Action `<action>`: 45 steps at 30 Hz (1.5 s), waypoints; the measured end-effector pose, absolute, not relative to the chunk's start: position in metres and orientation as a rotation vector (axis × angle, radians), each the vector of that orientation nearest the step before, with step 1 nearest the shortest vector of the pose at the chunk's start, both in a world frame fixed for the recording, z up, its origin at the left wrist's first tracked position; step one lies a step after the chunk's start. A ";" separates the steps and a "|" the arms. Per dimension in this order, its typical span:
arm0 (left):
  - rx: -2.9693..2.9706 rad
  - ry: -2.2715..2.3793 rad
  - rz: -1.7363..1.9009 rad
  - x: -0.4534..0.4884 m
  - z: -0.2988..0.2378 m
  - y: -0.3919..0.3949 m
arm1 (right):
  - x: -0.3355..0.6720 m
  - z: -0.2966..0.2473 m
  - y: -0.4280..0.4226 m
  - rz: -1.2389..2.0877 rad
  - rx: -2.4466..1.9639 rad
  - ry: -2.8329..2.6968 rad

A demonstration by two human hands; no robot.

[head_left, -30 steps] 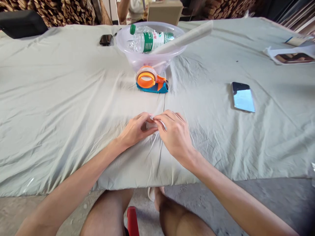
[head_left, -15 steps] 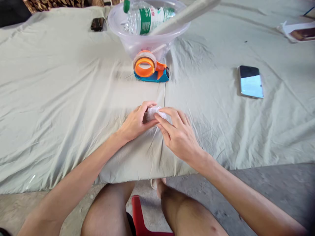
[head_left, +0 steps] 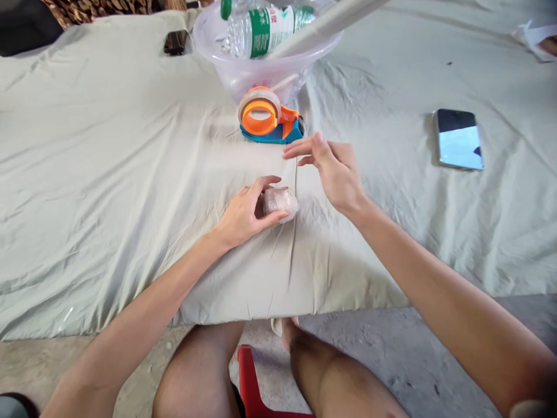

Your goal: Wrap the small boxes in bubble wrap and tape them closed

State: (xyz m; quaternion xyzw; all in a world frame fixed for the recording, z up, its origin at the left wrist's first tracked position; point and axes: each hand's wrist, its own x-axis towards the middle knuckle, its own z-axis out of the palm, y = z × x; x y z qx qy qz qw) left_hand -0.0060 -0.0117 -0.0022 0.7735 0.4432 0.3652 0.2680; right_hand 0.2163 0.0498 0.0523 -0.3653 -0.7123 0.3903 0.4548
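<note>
A small bundle (head_left: 281,201) in clear, crinkled plastic wrap rests on the cloth; what is inside it I cannot make out. Around its left side curves my left hand (head_left: 249,212), thumb in front and fingers behind, gripping it. My right hand (head_left: 335,168) is raised off the bundle, up and to the right, fingers stretched leftward and holding nothing. Just beyond those fingertips stands a tape dispenser (head_left: 273,134), with a blue base and an orange hub carrying a roll of tape.
A translucent plastic basin (head_left: 243,72) at the back holds a plastic bottle (head_left: 270,29) with a green label and a pale roll (head_left: 331,29). One phone (head_left: 459,139) lies at right, a small black object (head_left: 175,42) at back left. Wrinkled cloth (head_left: 130,174) covers the table.
My right hand has let go of the wrapped bundle and moved up toward the tape dispenser. My left hand stays on the bundle. The view has shifted slightly.
</note>
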 end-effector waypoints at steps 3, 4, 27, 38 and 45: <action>2.099 1.174 0.990 -0.006 -0.004 -0.013 | 0.210 0.030 0.052 0.865 -0.881 -1.707; 2.116 1.171 0.997 -0.006 -0.004 -0.014 | 0.210 0.023 0.050 0.867 -0.870 -1.765; 2.340 1.189 1.327 0.008 -0.013 -0.022 | 0.220 -0.006 0.047 0.343 -0.387 -2.017; 2.473 1.220 1.145 0.000 -0.009 -0.021 | 0.215 -0.012 0.046 0.642 -0.460 -1.873; 2.546 1.217 1.082 0.000 -0.010 -0.017 | 0.214 -0.011 0.042 0.662 -0.550 -1.854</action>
